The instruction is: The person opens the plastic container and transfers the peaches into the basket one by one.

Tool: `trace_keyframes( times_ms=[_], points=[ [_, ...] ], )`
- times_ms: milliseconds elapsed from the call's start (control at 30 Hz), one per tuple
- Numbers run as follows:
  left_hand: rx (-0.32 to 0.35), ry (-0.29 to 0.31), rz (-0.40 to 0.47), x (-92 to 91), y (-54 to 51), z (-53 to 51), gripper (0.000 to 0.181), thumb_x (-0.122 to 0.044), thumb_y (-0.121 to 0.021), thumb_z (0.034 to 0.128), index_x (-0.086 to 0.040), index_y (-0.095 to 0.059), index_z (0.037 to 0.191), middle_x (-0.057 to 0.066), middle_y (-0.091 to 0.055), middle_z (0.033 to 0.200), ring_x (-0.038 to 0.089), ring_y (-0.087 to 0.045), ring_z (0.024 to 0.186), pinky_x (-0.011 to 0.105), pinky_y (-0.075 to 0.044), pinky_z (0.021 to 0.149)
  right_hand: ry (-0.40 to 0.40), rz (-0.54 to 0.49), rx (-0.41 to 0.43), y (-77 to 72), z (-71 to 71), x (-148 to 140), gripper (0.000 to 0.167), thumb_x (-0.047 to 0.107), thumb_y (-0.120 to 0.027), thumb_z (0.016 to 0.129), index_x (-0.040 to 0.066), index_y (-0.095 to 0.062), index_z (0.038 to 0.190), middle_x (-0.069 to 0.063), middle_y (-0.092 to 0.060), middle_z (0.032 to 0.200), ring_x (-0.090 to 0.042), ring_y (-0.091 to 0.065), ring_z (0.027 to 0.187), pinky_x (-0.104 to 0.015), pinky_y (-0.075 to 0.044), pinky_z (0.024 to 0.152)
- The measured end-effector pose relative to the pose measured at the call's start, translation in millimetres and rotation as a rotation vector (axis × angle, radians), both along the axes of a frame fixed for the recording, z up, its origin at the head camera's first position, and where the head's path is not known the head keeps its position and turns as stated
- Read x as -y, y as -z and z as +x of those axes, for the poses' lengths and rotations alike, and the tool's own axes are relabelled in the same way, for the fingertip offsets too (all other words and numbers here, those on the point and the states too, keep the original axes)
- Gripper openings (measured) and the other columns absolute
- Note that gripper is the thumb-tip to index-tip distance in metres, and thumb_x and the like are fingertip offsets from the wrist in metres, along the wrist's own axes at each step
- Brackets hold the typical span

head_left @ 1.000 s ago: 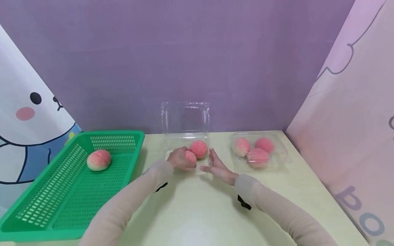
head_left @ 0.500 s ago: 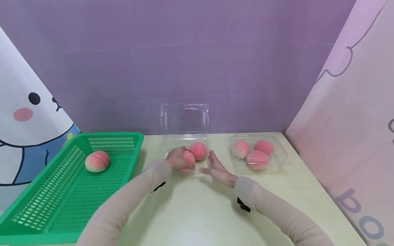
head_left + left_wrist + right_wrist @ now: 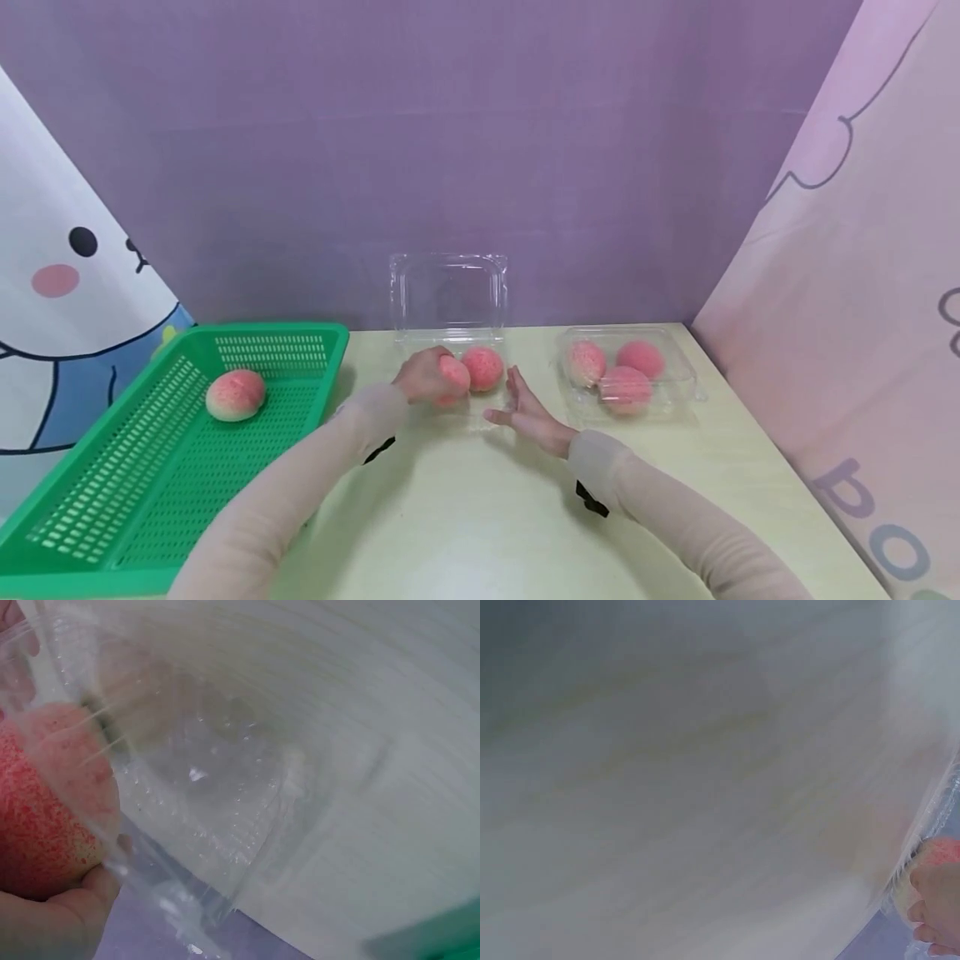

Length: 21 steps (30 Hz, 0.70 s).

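Observation:
In the head view my left hand [image 3: 426, 377] grips a pink peach [image 3: 455, 377] at the left side of an open clear plastic clamshell box [image 3: 448, 292]. The left wrist view shows that peach [image 3: 52, 802] with the thumb and part of the hand curled round it, beside the clear plastic. A second peach [image 3: 482, 368] sits in the box, just right of the held one. My right hand [image 3: 531, 414] stays by the box's front right corner, fingers extended and thumb apart, holding nothing. Whether it touches the plastic is hard to tell.
A closed clear clamshell [image 3: 675, 367] with three peaches stands at the right. At the left, a green perforated basket [image 3: 322, 400] holds one peach [image 3: 236, 395]. A purple backdrop [image 3: 480, 167] rises behind the table [image 3: 465, 517].
My left hand has shifted slightly left and away from me with its peach, which now sits higher beside the second one. The right hand has stayed nearly still.

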<state>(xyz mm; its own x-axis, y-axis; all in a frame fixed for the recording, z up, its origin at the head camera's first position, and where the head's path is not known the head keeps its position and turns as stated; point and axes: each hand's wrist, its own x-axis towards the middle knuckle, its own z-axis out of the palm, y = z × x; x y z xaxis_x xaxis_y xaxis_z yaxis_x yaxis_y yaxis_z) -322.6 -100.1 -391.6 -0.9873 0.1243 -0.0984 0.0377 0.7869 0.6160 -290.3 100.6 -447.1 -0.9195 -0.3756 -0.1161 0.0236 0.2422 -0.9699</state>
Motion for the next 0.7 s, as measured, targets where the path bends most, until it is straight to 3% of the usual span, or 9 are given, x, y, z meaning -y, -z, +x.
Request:
trace_keyframes(
  times_ms=[200, 500, 700],
  points=[
    [-0.038, 0.002, 0.039, 3.8, -13.7, 9.1, 0.068, -0.028, -0.08, 0.0589, -0.009, -0.054, 0.118, 0.008, -0.061, 0.109, 0.025, -0.057, 0.098, 0.037, -0.048, 0.085, 0.007, 0.009, -0.002, 0.6, 0.7, -0.6, 0.101, 0.017, -0.065, 0.083, 0.011, 0.014, 0.146, -0.007, 0.007, 0.154, -0.026, 0.001, 0.142, -0.048, -0.008, 0.113],
    [-0.021, 0.01, 0.076, 13.3, -34.9, 15.0, 0.074, -0.034, -0.08, 0.0605, -0.014, -0.049, 0.124, 0.005, -0.058, 0.114, 0.024, -0.055, 0.102, 0.039, -0.049, 0.084, 0.015, -0.015, 0.007, -1.6, 2.5, -0.3, 0.1, 0.015, -0.065, 0.083, 0.01, 0.013, 0.146, -0.008, 0.005, 0.155, -0.026, 0.0, 0.142, -0.047, -0.008, 0.113],
    [-0.007, 0.012, 0.076, 23.2, -57.7, 28.2, 0.079, -0.041, -0.079, 0.0618, -0.015, -0.046, 0.128, 0.004, -0.055, 0.119, 0.025, -0.053, 0.105, 0.041, -0.05, 0.084, 0.017, -0.001, 0.012, -2.8, 2.7, 0.5, 0.099, 0.014, -0.064, 0.084, 0.01, 0.013, 0.146, -0.008, 0.005, 0.154, -0.027, 0.0, 0.142, -0.047, -0.008, 0.113]
  ],
)
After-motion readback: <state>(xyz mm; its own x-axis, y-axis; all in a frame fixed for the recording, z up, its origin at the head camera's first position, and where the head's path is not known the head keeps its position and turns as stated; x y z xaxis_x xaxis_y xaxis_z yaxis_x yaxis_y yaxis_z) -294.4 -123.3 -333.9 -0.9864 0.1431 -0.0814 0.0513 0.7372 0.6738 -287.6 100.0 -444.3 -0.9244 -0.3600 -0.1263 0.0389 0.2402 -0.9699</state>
